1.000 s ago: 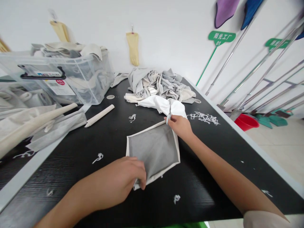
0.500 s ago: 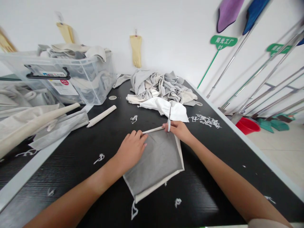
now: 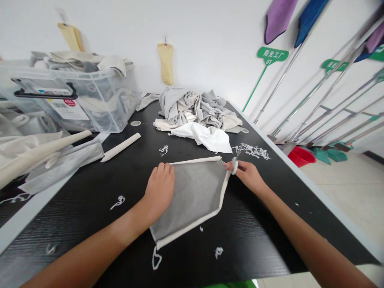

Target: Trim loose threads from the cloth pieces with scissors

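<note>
A grey cloth piece (image 3: 195,192) with cream edging lies flat on the black table. My left hand (image 3: 161,182) is closed on its upper left edge, fingers curled over the cloth. At the cloth's upper right corner, my right hand (image 3: 244,174) holds small scissors (image 3: 235,165) with pale handles, the blades pointing up and away. Its thumb and fingertip pinch close to a thin thread at that corner. A loop of white thread (image 3: 156,258) hangs off the cloth's lower left corner.
Behind the cloth are a heap of grey and cream cloths (image 3: 195,106), a white cloth (image 3: 204,136) and thread scraps (image 3: 255,151). A rolled cream strip (image 3: 121,147) lies left, by a clear plastic box (image 3: 103,100) of cloths. Mop poles (image 3: 282,88) lean right, near a red basin (image 3: 301,156).
My right hand has moved right with the scissors, off the cloth's top edge to just past its corner. My left hand has shifted slightly left, its fingers now more curled.
</note>
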Tool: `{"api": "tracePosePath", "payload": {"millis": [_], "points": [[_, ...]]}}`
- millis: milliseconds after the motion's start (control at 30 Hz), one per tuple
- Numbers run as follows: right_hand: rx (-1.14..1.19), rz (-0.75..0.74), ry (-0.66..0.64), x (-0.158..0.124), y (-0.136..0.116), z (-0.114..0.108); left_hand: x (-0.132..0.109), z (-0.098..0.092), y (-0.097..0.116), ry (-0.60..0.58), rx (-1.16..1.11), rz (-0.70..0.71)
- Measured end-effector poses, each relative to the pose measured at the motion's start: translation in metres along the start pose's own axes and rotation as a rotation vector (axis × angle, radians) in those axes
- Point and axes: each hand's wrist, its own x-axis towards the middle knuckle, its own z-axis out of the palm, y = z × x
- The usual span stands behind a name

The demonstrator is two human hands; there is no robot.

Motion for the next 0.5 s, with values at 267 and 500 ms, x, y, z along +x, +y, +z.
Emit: {"api": "tracePosePath", "payload": {"millis": [267, 500], "points": [[-0.142, -0.066, 0.022, -0.040, -0.005, -0.008, 0.033, -0.005, 0.044, 0.030, -0.241, 0.324], [-0.294, -0.220, 0.015, -0.076, -0.012, -0.018, 0.052, -0.008, 0.052, -0.006, -0.147, 0.153]]}}
